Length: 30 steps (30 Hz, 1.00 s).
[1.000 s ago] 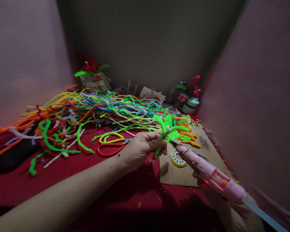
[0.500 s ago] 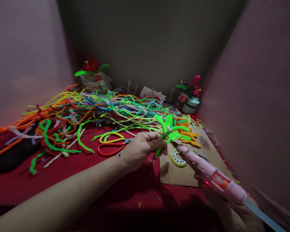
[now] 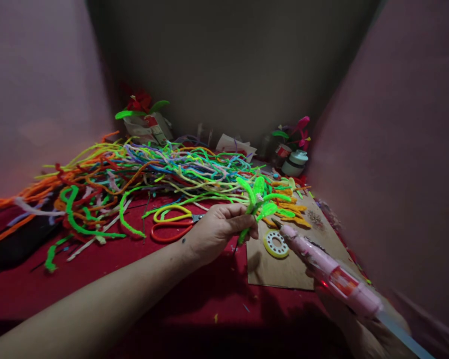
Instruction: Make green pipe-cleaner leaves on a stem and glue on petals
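Head view: my left hand (image 3: pixel 228 227) pinches the green sprig (image 3: pixel 259 188) by its stem, thumb against bent fingers, leaves fanning up and out above my grip and a dark tip poking out below. The sprig is up in front of me, near the left edge of the board (image 3: pixel 262 274), with a small white tuft among its leaves. My right hand (image 3: pixel 374 326), dim and partly hidden, is wrapped round the glue gun (image 3: pixel 325 267), which slants up and left, a small red light glowing on it and a glue stick (image 3: pixel 404 336) jutting from its back. Its nozzle points just beside the lower leaves; I can't tell whether they touch. On the board lie the tape roll (image 3: pixel 270 245), near the nozzle, and some orange pieces (image 3: pixel 301 219). Scissors (image 3: pixel 196 218) rest on the red cloth (image 3: pixel 190 309) beside my left wrist, in front of heaped pipe cleaners (image 3: pixel 194 169).
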Motion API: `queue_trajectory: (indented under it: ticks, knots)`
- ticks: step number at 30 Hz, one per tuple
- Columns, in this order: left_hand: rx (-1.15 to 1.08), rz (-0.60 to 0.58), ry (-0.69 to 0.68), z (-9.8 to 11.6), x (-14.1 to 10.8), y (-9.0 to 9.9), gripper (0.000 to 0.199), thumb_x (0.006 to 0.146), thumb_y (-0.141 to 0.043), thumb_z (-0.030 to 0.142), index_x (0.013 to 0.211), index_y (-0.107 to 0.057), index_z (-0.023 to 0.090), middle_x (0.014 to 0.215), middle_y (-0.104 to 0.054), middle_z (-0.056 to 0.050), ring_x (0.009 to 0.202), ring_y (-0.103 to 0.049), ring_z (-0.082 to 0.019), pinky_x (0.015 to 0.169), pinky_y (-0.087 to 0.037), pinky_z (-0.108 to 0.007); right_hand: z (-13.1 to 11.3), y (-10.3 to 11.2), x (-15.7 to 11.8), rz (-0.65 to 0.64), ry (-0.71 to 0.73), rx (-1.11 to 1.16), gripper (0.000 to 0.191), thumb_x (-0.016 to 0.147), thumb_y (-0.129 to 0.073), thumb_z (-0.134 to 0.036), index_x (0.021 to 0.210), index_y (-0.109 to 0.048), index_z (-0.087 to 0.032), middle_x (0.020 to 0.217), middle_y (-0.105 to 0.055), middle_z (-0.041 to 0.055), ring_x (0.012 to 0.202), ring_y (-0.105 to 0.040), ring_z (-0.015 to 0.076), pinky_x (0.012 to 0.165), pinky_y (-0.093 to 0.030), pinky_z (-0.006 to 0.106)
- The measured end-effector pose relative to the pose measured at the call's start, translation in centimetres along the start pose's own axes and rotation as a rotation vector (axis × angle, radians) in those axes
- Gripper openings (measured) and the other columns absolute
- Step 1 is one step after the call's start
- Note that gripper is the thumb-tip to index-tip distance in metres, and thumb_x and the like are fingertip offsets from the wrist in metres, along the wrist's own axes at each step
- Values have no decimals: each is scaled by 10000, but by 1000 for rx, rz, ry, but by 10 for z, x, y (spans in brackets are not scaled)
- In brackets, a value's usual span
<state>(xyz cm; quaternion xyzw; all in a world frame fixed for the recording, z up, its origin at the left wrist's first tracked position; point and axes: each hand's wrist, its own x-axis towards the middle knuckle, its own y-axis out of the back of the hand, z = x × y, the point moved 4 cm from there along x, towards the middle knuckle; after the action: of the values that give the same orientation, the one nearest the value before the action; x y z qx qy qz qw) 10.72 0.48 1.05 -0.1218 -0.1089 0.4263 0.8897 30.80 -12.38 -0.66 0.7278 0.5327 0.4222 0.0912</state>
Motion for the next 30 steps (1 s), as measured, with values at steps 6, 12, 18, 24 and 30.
queue_trajectory:
  ticks: [6, 12, 18, 24, 30]
  knots:
    - [-15, 8, 32, -2, 0, 0, 217, 773, -638, 325, 678, -626, 130, 668, -621, -18, 591, -493, -89, 613, -358, -243, 33, 27, -3, 123, -11, -280, 337, 814, -557, -366, 1110, -610, -215, 1043, -612, 95, 895, -609, 259, 742, -494, 353]
    - [6, 10, 22, -2, 1, 1, 212, 783, -631, 311, 666, -628, 133, 658, -620, -15, 597, -488, -87, 605, -351, -237, 65, 37, 6, 75, 6, -678, 398, 861, -432, -344, 1200, -544, -169, 996, -605, 97, 821, -626, 211, 697, -498, 301]
    - [-21, 32, 39, -4, 1, 2, 193, 765, -649, 296, 658, -626, 137, 649, -620, -8, 592, -491, -83, 609, -351, -232, 89, 44, 16, -1, -65, -701, 364, 823, -466, -333, 1117, -604, -168, 963, -610, 98, 797, -607, 226, 680, -484, 336]
    - [-69, 26, 65, -3, -1, -2, 208, 738, -674, 320, 662, -635, 131, 642, -618, -19, 594, -489, -91, 586, -340, -233, 31, 36, 24, 140, -105, -410, 266, 806, -497, -339, 914, -695, -199, 920, -613, 107, 844, -558, 252, 738, -459, 390]
    - [-104, -25, 62, -2, -5, -8, 217, 747, -670, 338, 712, -656, 124, 662, -599, -10, 597, -480, -83, 593, -345, -222, -26, -47, 41, 21, -512, 605, 224, 725, -672, -364, 894, -733, -229, 737, -637, 22, 674, -558, 143, 614, -447, 261]
